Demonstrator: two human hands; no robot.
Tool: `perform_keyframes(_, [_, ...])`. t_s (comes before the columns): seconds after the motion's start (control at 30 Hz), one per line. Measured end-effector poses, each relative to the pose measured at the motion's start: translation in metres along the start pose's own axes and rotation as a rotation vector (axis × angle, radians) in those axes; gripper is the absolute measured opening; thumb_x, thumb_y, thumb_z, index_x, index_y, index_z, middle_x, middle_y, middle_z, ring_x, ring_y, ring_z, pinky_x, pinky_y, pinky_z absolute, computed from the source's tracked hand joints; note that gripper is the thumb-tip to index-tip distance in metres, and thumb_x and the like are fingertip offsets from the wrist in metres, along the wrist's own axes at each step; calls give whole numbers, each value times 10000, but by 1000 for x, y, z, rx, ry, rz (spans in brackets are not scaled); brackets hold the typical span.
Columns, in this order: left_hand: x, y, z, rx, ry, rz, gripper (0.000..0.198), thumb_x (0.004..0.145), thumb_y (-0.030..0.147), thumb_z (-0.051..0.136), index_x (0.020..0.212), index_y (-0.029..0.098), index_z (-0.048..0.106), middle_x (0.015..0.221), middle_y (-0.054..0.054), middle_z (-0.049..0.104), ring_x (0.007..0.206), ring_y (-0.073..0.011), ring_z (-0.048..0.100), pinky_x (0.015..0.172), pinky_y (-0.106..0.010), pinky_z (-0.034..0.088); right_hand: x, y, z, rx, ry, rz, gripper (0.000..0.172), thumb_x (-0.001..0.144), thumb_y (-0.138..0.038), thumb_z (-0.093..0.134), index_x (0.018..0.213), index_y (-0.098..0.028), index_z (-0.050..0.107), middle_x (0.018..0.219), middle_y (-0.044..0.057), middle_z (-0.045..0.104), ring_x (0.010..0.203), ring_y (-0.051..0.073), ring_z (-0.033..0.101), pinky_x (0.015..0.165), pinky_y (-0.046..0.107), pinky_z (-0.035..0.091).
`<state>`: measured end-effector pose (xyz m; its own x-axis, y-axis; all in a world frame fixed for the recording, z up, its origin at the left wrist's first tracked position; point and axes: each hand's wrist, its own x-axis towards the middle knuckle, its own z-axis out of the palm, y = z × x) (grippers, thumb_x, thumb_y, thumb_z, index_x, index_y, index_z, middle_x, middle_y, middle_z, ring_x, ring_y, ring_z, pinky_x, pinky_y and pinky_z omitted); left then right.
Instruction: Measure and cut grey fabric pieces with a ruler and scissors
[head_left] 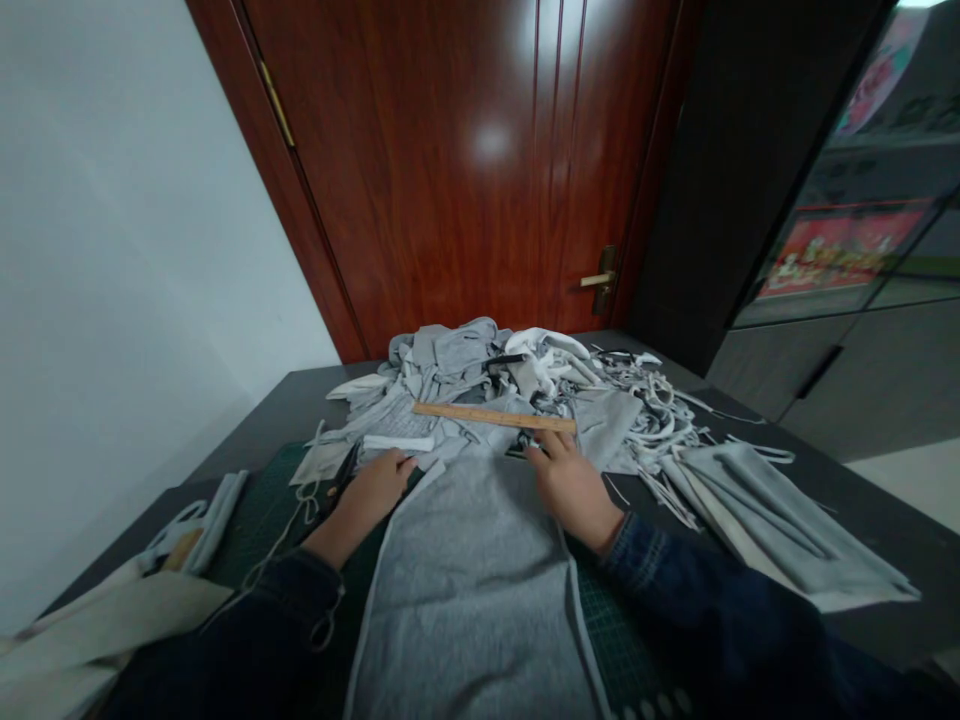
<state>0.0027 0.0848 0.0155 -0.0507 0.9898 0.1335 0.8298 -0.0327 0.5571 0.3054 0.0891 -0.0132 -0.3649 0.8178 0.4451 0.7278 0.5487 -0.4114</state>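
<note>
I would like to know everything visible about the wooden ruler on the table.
The wooden ruler is long, thin, flat and pale brown; markings are too small to read. It lies across the heap of grey fabric scraps, running left to right. The right hand reaches its right end with the fingers; contact is unclear.
</note>
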Motion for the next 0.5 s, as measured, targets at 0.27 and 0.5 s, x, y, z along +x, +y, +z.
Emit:
perform_keyframes(0.27, [-45,11,43,197,-162,453,294,916,188,523,1129,235,721,1209,-93,717,1183,-264,653,1089,-393,490,-25,-12,34,-21,-346,-482,608,1034,-354,587,1598,-199,424,1646,145,426,1556,312,315,1263,512,318])
perform_keyframes(0.5, [-58,-38,61,550,158,202,537,968,372,570,1414,76,610,1487,-274,570,1443,-497,444,1153,-670,390,-43,-7,31,-78,-506,-349,727,1026,-525,566,1658,-295,293,1744,142,152,1584,494,31,1180,812,104])
